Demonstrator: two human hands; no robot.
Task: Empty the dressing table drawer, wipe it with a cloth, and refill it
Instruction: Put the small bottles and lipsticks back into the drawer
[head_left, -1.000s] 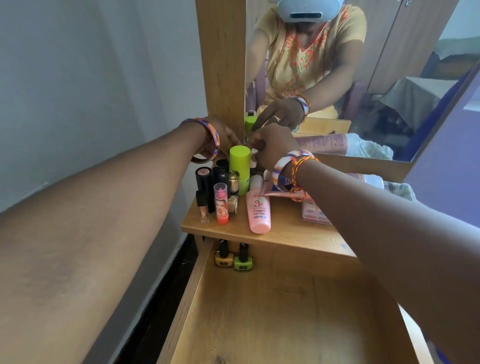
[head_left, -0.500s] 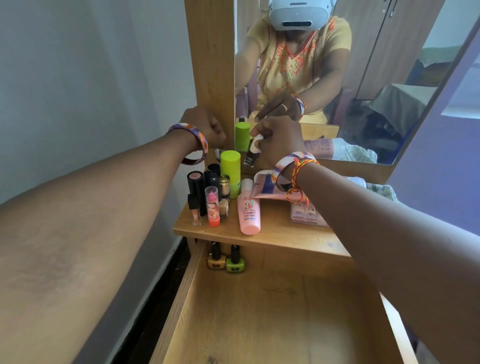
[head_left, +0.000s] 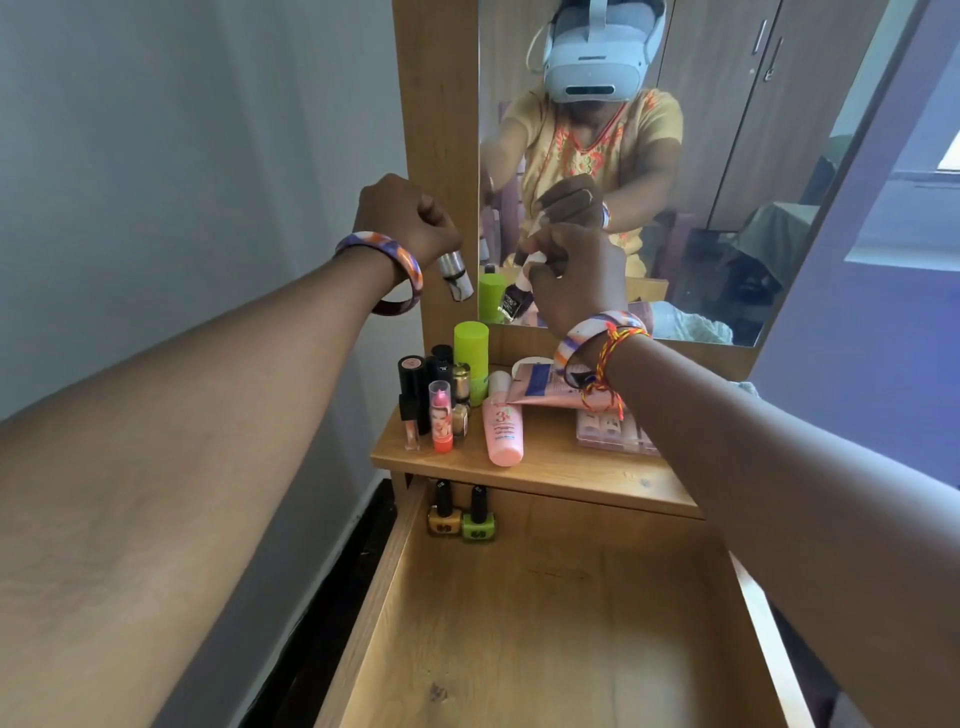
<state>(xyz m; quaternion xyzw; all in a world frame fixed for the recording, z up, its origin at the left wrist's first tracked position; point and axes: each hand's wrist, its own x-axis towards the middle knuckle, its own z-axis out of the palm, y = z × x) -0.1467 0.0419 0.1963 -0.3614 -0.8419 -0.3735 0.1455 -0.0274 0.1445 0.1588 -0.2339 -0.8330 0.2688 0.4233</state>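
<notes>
Two bare forearms reach from the near edge toward the mirror (head_left: 675, 171) at the far side. Below them the drawer (head_left: 545, 623) stands pulled out toward the near side, its wooden floor bare except at the far left corner, where a yellow nail polish bottle (head_left: 443, 512) and a green nail polish bottle (head_left: 478, 517) stand side by side, touching. Above the drawer, the tabletop (head_left: 571, 467) carries a pink tube (head_left: 501, 423) lying flat, an upright lime-green bottle (head_left: 471, 358) and a cluster of lipsticks (head_left: 431, 400) on the left. The left hand (head_left: 402, 218) is curled round a silver tube (head_left: 455, 275) (tilted, held above the tabletop). The right hand (head_left: 576, 270) pinches a small dark bottle (head_left: 514, 299) by its white cap.
</notes>
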